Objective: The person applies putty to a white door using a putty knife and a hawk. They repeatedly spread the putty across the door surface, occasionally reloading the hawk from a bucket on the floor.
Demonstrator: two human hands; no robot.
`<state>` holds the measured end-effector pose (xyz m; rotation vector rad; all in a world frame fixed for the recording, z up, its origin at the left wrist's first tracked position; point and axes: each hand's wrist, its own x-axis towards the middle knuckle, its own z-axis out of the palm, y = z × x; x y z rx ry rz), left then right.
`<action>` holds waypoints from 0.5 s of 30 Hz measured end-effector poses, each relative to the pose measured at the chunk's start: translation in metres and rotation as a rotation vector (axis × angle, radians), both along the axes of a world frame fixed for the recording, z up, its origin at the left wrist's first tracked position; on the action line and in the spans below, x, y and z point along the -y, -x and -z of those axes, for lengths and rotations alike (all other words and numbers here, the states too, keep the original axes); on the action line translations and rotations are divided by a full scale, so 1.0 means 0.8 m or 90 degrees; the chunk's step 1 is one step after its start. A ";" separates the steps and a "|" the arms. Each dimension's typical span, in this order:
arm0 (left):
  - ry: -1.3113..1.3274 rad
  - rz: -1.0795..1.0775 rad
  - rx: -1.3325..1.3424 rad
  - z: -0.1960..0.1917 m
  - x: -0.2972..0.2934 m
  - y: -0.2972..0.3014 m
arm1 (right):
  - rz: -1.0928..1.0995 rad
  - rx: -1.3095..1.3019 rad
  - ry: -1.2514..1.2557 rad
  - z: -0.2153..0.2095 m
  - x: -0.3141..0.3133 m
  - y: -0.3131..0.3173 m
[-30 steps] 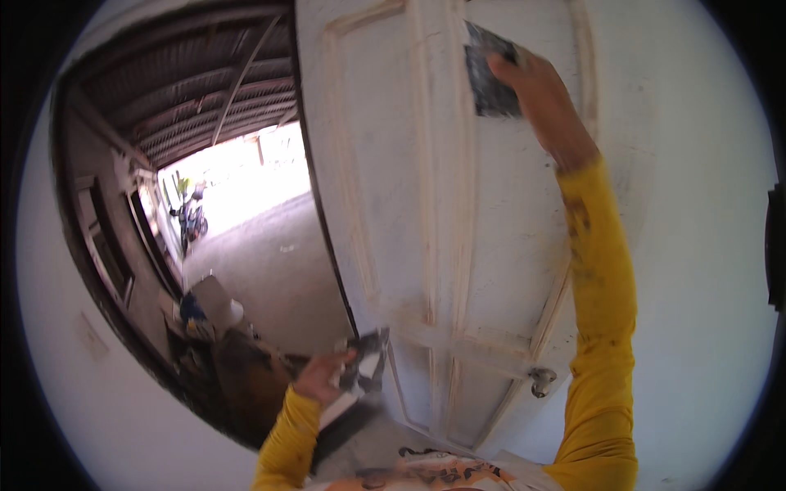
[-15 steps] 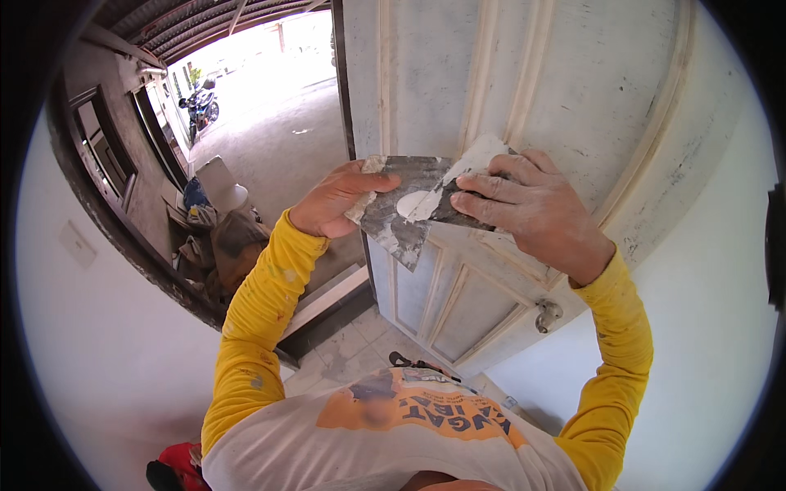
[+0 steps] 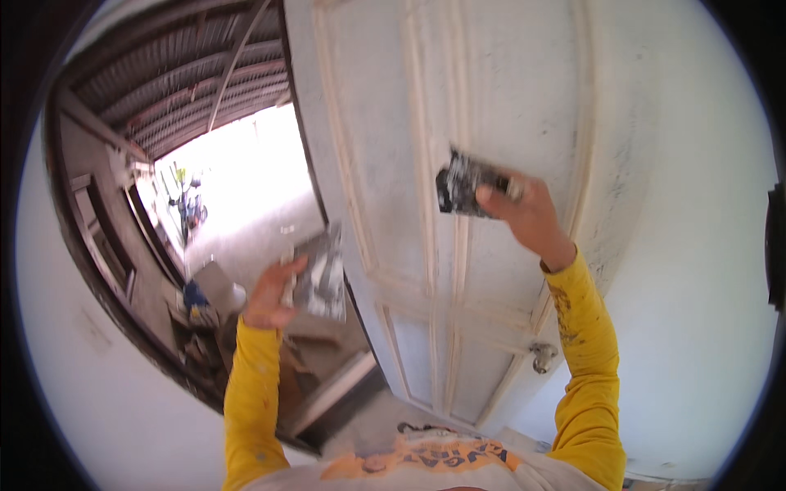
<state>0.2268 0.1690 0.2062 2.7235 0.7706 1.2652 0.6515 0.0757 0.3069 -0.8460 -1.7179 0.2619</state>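
Observation:
A flat metal putty blade, smeared with white putty, is gripped at its edge by my left hand, off the door's hinge side in front of the doorway. My right hand has its thumb pressed on a second, dark putty blade with white smears. That blade is held up against or just off the panelled door; I cannot tell which. Grey-white patches cover the door, and cream mouldings frame its panels. Both blades are somewhat blurred.
Low on the door's right side is a round metal knob. White walls flank me. A dark door frame curves past my left arm. Outside are a pile of clutter, a parked motorcycle and a corrugated roof.
My hands have come apart, separating the two blades. The left hand moved left and down with its blade; the right hand turned its blade toward the door. The view has tilted up.

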 end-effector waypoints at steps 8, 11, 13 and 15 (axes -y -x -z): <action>0.625 -0.024 0.391 0.040 0.082 -0.043 | 0.016 -0.229 -0.236 -0.185 -0.082 -0.045; 0.635 -0.034 0.422 0.073 0.101 -0.033 | -0.004 -0.241 -0.163 -0.231 -0.095 -0.046; 0.614 -0.057 0.423 0.092 0.114 -0.027 | 0.007 -0.210 -0.101 -0.242 -0.107 -0.036; 0.482 -0.100 0.342 0.101 0.133 -0.031 | 0.061 -0.155 -0.049 -0.249 -0.111 -0.021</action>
